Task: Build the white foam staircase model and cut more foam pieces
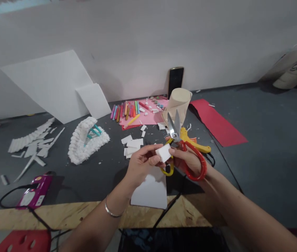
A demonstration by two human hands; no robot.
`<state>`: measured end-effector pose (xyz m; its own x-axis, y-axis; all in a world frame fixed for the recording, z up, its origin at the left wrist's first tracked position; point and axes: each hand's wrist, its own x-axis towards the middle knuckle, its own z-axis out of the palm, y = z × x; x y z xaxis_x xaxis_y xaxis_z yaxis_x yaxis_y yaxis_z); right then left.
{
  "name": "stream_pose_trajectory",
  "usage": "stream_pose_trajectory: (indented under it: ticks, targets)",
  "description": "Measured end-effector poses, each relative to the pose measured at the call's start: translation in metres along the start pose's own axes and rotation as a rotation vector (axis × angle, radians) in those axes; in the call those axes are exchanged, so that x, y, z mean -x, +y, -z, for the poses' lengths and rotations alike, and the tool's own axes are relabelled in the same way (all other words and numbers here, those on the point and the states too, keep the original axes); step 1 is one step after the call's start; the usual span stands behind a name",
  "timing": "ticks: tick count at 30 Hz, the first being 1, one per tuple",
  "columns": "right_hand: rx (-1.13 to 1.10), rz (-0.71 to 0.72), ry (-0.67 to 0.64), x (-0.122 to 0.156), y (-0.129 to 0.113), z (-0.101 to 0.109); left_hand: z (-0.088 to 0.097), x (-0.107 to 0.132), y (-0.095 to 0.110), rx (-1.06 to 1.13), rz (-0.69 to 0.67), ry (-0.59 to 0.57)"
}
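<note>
My left hand (143,161) and right hand (189,160), fingers closed, pinch a white block (164,152) above the worktop's front edge (77,210), right also bearing scissors (174,132); I judge this handling, next calling for steady fingertips.

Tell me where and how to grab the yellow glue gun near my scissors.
Probably best to take the glue gun by its slim yellow handle, coming from your right: that end sticks out there, while the rest is partly screened by the scissors in your right hand. Keep your grip off the black cord.
</note>
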<state>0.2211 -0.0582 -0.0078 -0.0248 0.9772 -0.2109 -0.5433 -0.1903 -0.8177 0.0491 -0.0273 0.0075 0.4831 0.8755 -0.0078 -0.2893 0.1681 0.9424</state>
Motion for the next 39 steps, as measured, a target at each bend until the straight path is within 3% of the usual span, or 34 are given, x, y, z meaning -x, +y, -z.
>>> stream_pose_trajectory:
  ticks: [7,10,14,18,23,28,32,39]
  targets:
    - [0.064,0.056,0.012,0.000,0.000,-0.003,0.000,-0.002,0.000,0.017,0.009,0.002]
    - [0.113,0.148,0.067,-0.001,0.002,0.000,0.001,-0.004,0.000,0.035,0.042,0.010]
    - [0.343,0.315,0.123,-0.001,0.004,0.006,0.000,-0.005,-0.002,-0.057,0.092,0.009]
    - [0.566,0.395,0.134,0.005,0.001,0.003,0.000,-0.005,-0.004,-0.147,0.096,0.090]
    - [0.716,0.529,0.149,0.012,-0.004,0.002,0.008,-0.012,0.003,0.019,0.028,0.292]
    - [1.022,0.452,0.114,0.012,-0.003,0.005,0.014,-0.017,0.013,0.158,-0.044,0.440]
    - [1.192,0.379,0.058,0.011,-0.002,-0.003,0.014,-0.016,0.011,0.157,-0.049,0.447]
    - [1.258,0.376,0.075,0.013,-0.003,-0.007,0.011,-0.015,0.005,0.096,-0.058,0.437]
